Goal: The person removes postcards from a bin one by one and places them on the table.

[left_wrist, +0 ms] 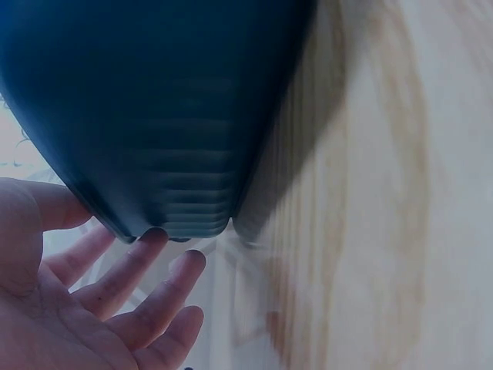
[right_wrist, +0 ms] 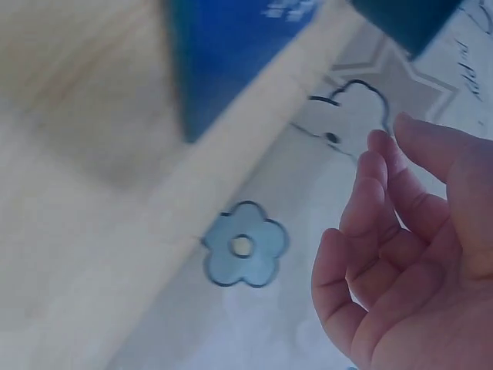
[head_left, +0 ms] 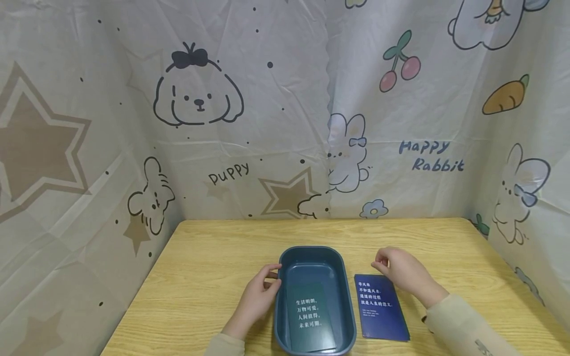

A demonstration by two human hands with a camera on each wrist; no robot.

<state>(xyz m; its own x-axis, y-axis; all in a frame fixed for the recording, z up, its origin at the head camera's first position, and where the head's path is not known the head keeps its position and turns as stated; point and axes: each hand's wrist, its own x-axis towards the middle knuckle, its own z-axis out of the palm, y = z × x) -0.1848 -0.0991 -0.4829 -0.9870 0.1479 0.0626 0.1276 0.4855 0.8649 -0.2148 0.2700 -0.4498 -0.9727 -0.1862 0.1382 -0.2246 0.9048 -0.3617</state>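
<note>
A dark blue-green rectangular basin (head_left: 311, 274) stands on the table, with a dark green card (head_left: 311, 338) bearing white lettering flat inside it. My left hand (head_left: 258, 292) is at the basin's left side, fingers loosely bent, thumb and fingertips at the rim. In the left wrist view that hand (left_wrist: 100, 297) reaches the basin's outer wall (left_wrist: 154, 100) without curling round it. To the right lies a stack of blue cards (head_left: 380, 319) with white text. Over its far right corner hovers my right hand (head_left: 403, 267), fingers loosely curled; the right wrist view shows nothing in its fingers (right_wrist: 370, 185).
The wood-grain table (head_left: 213, 247) is backed and flanked by a pale cloth curtain (head_left: 285, 123) printed with cartoon animals, stars and fruit. The basin and the blue stack lie side by side with a narrow strip of table between.
</note>
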